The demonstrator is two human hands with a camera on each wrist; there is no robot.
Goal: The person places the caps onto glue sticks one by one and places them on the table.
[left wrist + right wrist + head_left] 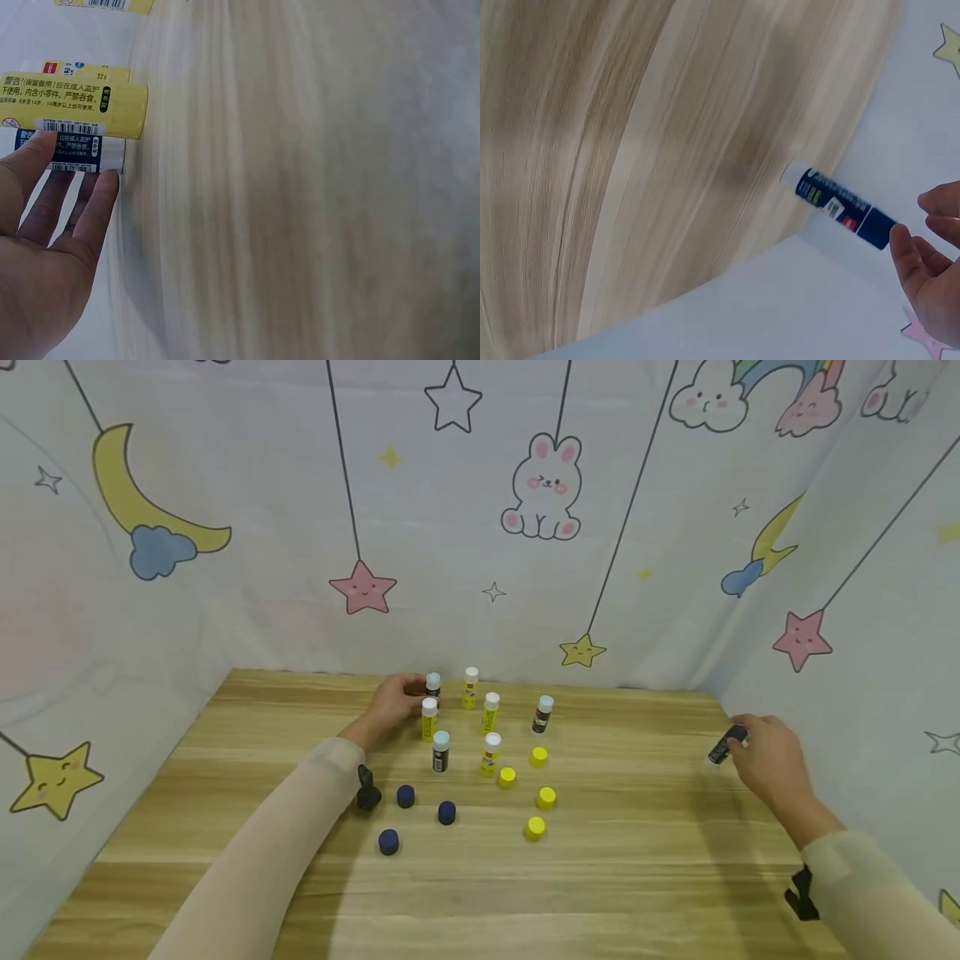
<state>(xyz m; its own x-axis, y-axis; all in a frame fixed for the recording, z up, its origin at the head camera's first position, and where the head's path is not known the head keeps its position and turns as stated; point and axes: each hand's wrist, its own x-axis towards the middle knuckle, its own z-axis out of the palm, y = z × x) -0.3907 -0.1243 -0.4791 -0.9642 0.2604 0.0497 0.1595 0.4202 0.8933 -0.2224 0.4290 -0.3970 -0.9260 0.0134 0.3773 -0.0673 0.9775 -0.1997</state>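
Note:
At the back of the table my left hand [393, 703] holds a navy glue stick [75, 152] upright, thumb on one side and fingers on the other. Its pale top is bare of a cap. A yellow glue stick [75, 105] stands right beside it. Over the table's right edge, my right hand [772, 764] pinches another navy glue stick [840, 206] by its dark capped end. This one tilts, its white end pointing down and left.
Several uncapped yellow glue sticks [490, 714] and two navy ones [441, 753] stand mid-table. In front of them lie several yellow caps [536, 828] and three navy caps [447, 812]. A patterned curtain [450, 527] hangs behind the wooden table [637, 877].

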